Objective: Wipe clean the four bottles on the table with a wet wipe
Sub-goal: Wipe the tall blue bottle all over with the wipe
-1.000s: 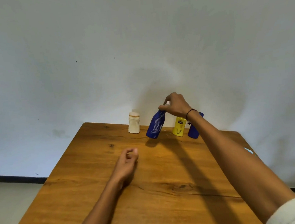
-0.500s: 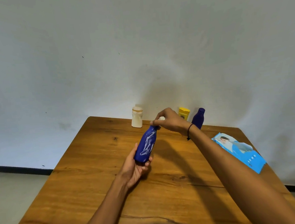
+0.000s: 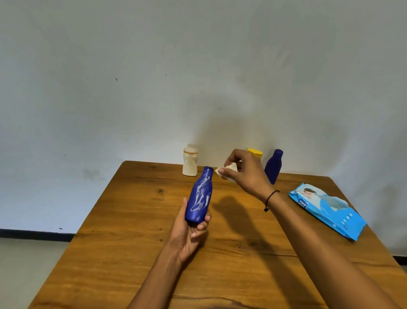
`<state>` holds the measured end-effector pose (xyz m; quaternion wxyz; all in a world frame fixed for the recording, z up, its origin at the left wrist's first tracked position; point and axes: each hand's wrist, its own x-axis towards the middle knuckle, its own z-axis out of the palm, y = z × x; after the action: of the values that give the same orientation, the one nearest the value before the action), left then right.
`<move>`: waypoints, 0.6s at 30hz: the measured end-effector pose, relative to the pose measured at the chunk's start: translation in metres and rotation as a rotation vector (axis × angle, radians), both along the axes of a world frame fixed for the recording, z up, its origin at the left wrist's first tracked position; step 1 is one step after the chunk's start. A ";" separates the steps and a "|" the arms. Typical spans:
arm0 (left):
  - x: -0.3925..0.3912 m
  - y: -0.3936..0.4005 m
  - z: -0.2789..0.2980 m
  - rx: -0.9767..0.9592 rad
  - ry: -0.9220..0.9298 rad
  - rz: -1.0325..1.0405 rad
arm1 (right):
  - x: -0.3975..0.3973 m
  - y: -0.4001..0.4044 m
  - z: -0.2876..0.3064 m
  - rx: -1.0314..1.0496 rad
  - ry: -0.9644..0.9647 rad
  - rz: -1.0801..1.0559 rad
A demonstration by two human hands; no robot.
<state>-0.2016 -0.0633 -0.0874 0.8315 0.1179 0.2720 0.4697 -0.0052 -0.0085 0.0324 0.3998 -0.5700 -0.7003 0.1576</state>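
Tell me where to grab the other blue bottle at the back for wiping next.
Probably its lower body: the blue bottle stands upright and narrows toward the cap. Come from the right, since the right hand and yellow bottle crowd its left.

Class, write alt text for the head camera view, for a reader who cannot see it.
A person's left hand holds a white-smeared blue bottle tilted above a wooden table, while the right hand pinches a crumpled wet wipe beside its cap. A cream bottle, yellow bottle, second blue bottle and wipes pack stand behind.
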 end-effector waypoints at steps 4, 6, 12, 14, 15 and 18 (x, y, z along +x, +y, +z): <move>0.003 -0.006 0.002 0.018 0.000 -0.005 | -0.013 -0.008 -0.003 0.077 -0.019 -0.033; 0.003 -0.008 0.003 0.033 0.001 -0.015 | -0.016 -0.013 -0.003 0.077 -0.034 0.021; 0.004 -0.011 0.003 0.091 0.050 -0.019 | -0.022 -0.017 -0.002 0.379 -0.152 -0.038; 0.006 -0.013 0.003 0.101 0.077 -0.013 | -0.024 -0.017 -0.003 0.415 -0.169 -0.038; 0.007 -0.013 0.002 0.109 0.095 -0.012 | -0.026 -0.018 -0.003 0.410 -0.164 -0.034; 0.012 -0.016 0.005 0.140 0.168 0.006 | -0.027 -0.021 -0.005 0.417 -0.264 -0.008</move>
<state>-0.1898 -0.0793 -0.0826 0.7941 0.2139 0.3075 0.4786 -0.0326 -0.0293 0.0269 0.4143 -0.4935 -0.7617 -0.0677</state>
